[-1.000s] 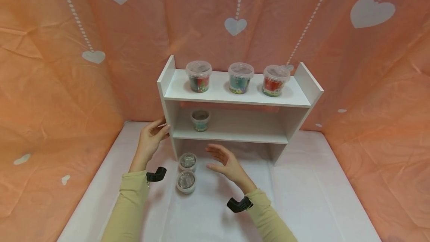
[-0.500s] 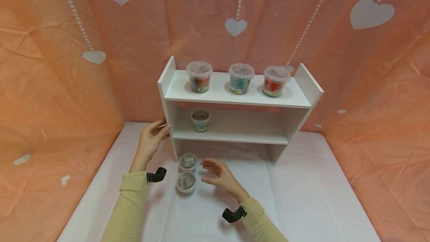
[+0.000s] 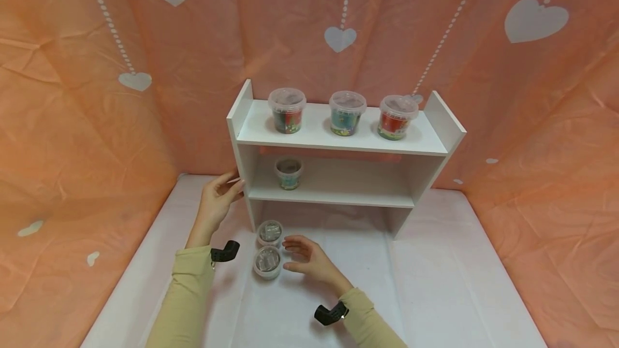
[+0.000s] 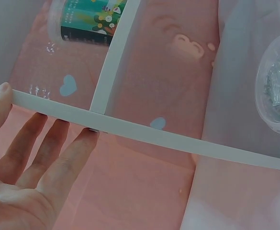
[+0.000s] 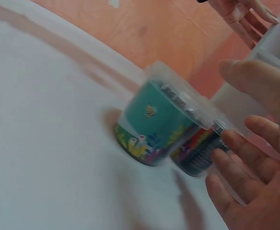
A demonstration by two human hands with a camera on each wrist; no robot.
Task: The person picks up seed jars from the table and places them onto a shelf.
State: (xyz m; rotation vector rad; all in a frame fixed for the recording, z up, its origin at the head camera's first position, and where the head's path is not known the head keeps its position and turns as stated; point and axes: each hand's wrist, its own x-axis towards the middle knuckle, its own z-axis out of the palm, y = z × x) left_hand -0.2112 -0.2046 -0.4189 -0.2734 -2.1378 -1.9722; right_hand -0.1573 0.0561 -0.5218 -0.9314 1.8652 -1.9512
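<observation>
My left hand (image 3: 216, 205) touches the left side panel of a white two-tier shelf (image 3: 329, 147). Its thumb lies at the panel's front edge, with the fingers reaching along the outer face in the left wrist view. Two lidded plastic tubs stand upright on the cloth by the shelf's left foot, a front tub (image 3: 267, 262) and a rear tub (image 3: 270, 233). Close to their right side, my right hand (image 3: 311, 262) holds nothing, fingers spread and slightly bent. The right wrist view shows a teal label on one tub (image 5: 149, 122) and a red-and-dark label on the other (image 5: 195, 151).
Three lidded tubs stand on the top shelf: a left one (image 3: 287, 117), a middle one (image 3: 345, 120) and a right one (image 3: 394, 122). Another small tub (image 3: 289, 176) sits at the middle shelf's left. Orange sheeting (image 3: 290, 26) with hearts surrounds the white cloth (image 3: 435, 283).
My right hand has moved down and leftward, from in front of the shelf to beside the two tubs. The left hand stays against the side panel, and the tubs keep their places.
</observation>
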